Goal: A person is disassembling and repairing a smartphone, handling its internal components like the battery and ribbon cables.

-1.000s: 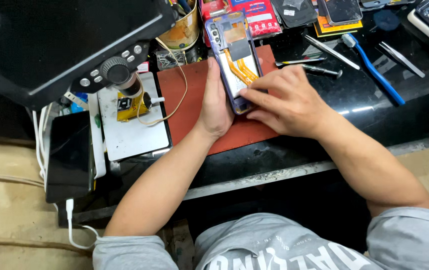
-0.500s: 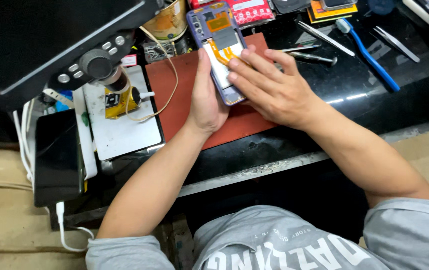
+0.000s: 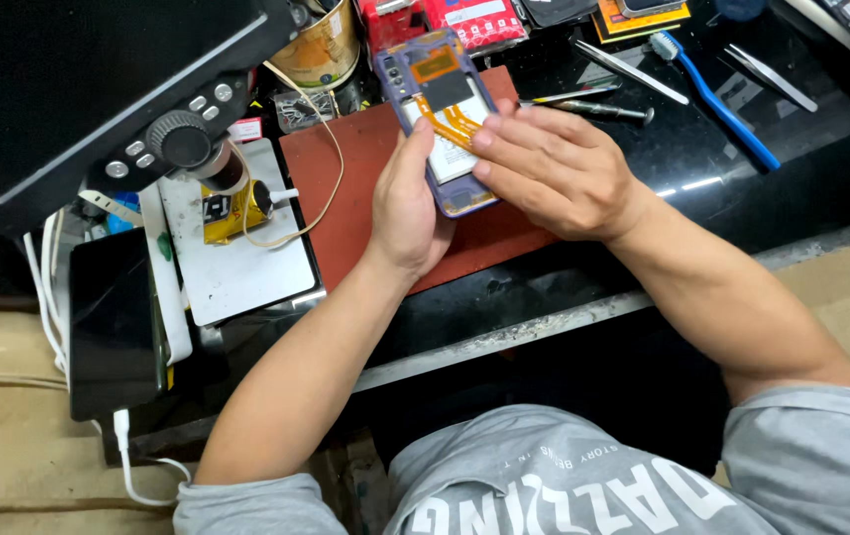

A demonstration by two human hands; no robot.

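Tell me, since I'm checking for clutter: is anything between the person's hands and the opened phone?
Nothing visible. The left hand grips the opened phone along its side, and the right hand's fingers rest directly on its exposed inside, over the red mat.

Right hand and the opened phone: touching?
Touching. The head view shows the right hand's fingertips pressed on the opened phone, over its orange flex cables, while the left hand grips its edge.

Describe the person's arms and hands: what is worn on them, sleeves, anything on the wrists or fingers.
Both arms are bare from the elbows down. The left hand and right hand wear no gloves, rings or watch. Short grey T-shirt sleeves cover the upper arms, and the shirt has white lettering on the chest.
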